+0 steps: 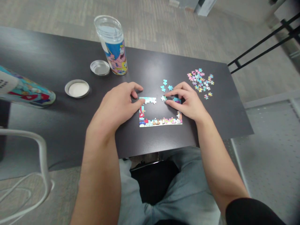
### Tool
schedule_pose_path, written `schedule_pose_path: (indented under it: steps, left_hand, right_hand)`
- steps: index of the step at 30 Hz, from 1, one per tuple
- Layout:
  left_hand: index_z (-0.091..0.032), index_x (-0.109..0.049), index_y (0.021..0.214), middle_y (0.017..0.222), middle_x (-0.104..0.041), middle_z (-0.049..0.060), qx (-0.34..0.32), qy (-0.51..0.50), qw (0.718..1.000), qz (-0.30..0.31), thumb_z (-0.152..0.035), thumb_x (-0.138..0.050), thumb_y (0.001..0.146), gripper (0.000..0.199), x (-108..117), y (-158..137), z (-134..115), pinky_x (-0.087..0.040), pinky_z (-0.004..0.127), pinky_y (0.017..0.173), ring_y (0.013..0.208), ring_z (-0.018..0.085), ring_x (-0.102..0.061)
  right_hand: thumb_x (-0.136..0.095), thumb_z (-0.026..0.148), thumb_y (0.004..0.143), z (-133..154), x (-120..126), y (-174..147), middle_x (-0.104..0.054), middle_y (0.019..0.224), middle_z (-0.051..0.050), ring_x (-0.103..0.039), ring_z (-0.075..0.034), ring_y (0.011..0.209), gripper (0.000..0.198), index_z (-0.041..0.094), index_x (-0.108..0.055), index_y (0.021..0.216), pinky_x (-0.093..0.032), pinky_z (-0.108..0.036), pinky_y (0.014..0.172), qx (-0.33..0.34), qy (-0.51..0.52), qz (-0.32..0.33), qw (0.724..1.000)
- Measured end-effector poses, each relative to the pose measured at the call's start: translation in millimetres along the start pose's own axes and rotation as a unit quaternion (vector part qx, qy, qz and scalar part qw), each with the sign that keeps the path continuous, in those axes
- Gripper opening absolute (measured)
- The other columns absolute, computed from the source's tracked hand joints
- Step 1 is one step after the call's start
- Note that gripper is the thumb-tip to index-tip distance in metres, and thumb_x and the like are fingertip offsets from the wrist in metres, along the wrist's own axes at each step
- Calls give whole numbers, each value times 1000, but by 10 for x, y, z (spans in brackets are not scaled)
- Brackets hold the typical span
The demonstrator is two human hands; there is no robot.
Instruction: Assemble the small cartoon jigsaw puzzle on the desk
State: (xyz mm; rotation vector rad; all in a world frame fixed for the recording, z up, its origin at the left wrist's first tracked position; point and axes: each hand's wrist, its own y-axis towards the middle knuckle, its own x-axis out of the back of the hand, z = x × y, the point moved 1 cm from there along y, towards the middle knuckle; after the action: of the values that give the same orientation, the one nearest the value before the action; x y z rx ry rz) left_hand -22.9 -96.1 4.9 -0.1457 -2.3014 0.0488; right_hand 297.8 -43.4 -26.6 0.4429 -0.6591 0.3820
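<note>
On the dark worktop (58, 131) lies a partly joined puzzle frame (160, 121), near the middle. The left hand (117, 106) rests on its left top corner, fingers (137, 103) pressed flat and close together. The right hand (189, 103) pinches a loose piece (163, 98) at the frame's top edge. Far right lies a pile of pieces (200, 82). Far left stand a printed tube (113, 45) and two lids (100, 67).

Two hands, the left hand (119, 101) and the right hand (187, 103), flank one partly built puzzle frame (160, 121). Three loose pieces (165, 86) lie just beyond them. Beyond the left: two tubes (113, 45), two lids (100, 67). One heap of pieces (200, 82) sits beyond the right.
</note>
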Motion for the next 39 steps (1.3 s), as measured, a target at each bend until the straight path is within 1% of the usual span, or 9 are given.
schedule_pose_path:
  steps: [4, 9, 18, 23, 29, 32, 34, 37, 39]
  left_hand:
    - [-29, -90, 147, 123, -86, 4, 3, 7, 1000, -6, -40, -89, 102, 46, 3, -9, -2, -53, 46, 83, 89, 26, -69]
    - [-29, -90, 148, 123, -86, 4, 3, 11, 1000, -5, -43, -86, 102, 49, 17, -11, -24, -53, 45, 83, 89, 26, -68]
    - [-32, -91, 141, 120, -87, 5, 15, 21, 999, -18, -45, -89, 102, 41, 18, -28, -85, -58, 44, 90, 97, 29, -73]
    - [-33, -91, 140, 117, -86, 5, 17, 13, 1000, -20, -53, -92, 103, 42, 22, -27, -85, -60, 44, 90, 102, 31, -73]
    - [-33, -91, 138, 118, -86, 6, 25, 19, 999, -21, -48, -90, 105, 37, 19, -29, -120, -58, 45, 91, 103, 32, -73]
    - [-32, -91, 132, 122, -84, 7, 21, 28, 999, -35, -44, -86, 108, 28, -36, -34, -223, -59, 48, 97, 107, 33, -75]
    - [-31, -90, 130, 125, -83, 8, 10, 31, 998, -49, -42, -85, 109, 24, -101, -27, -313, -59, 49, 101, 110, 34, -76]
    - [-31, -89, 127, 124, -82, 8, -3, 32, 998, -55, -40, -86, 110, 20, -201, -2, -428, -60, 50, 106, 116, 36, -76]
    - [-32, -88, 125, 124, -83, 8, -7, 34, 998, -44, -40, -86, 110, 18, -244, 16, -472, -60, 52, 108, 118, 37, -76]
  right_hand:
    - [-98, 43, 106, 46, -31, 38, -85, 125, -11, -77, -40, 108, 6, 42, -100, 111, -67, -68, 104, -6, -16, 14, 1000]
    - [-102, 41, 103, 93, -94, 84, -86, 126, -11, -77, -38, 105, 13, 38, -99, 116, -65, -68, 108, -9, -24, 21, 999]
    - [-98, 38, 109, 148, -155, 127, -85, 127, -11, -78, -40, 108, 15, 39, -100, 124, -63, -70, 118, 5, -48, 57, 997]
    - [-96, 41, 112, 172, -175, 136, -86, 127, -11, -79, -40, 109, 15, 38, -100, 126, -62, -70, 123, 2, -66, 58, 996]
    - [-97, 43, 111, 175, -178, 135, -86, 130, -12, -79, -40, 111, 16, 38, -100, 126, -60, -71, 123, 8, -68, 65, 996]
    - [-96, 45, 112, 174, -163, 140, -85, 129, -12, -78, -38, 107, 17, 38, -99, 127, -63, -68, 118, 16, -46, 57, 997]
    - [-94, 51, 114, 148, -136, 149, -85, 126, -11, -75, -35, 103, 19, 37, -98, 127, -65, -62, 108, 15, -22, 35, 999]
    - [-88, 54, 118, 47, -64, 169, -83, 118, -9, -66, -30, 92, 23, 34, -96, 123, -63, -54, 92, 6, 5, -23, 1000]
    - [-87, 56, 118, -56, -6, 183, -79, 109, -8, -61, -29, 86, 25, 31, -94, 117, -61, -53, 88, 5, 6, -65, 998]
